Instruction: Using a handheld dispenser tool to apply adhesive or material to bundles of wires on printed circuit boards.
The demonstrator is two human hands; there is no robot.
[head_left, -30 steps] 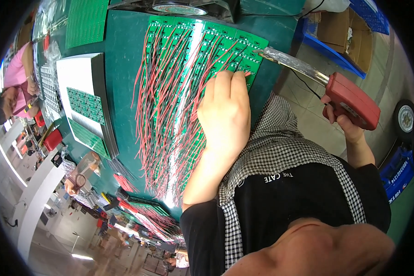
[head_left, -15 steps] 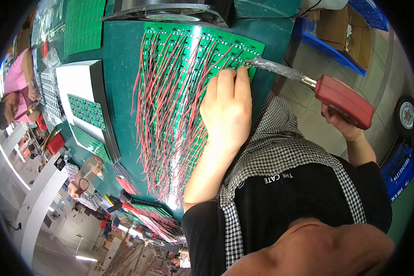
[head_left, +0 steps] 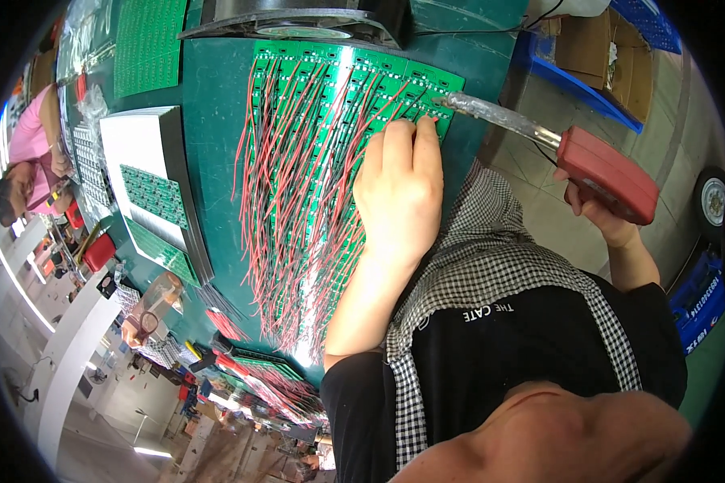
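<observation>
A green circuit board panel [head_left: 437, 76] lies on the table, with many thin red and black wires [head_left: 286, 185] trailing over it toward me. My left hand [head_left: 401, 189] rests over its right side, fingers pinched together near the edge. A bit of red wire shows at these fingertips; the rest of it is hidden under the hand. Out to the right, my right hand [head_left: 608, 221] is closed round the red handle of a soldering gun [head_left: 606, 175]. The gun's long metal barrel reaches left, its tip over the board's right edge, just beyond my left fingertips.
A black fan-like device [head_left: 298, 26] stands behind the panel. To the left are a white stack [head_left: 129, 133] with smaller boards on it and another green panel [head_left: 147, 48]. Bundled wires [head_left: 227, 324] lie nearer me. A co-worker [head_left: 32, 153] sits far left; a blue bin [head_left: 556, 76] holds cardboard.
The soldering gun has shifted slightly right and down with my right hand, and its barrel tip has moved a little to the right. My left hand has barely moved.
</observation>
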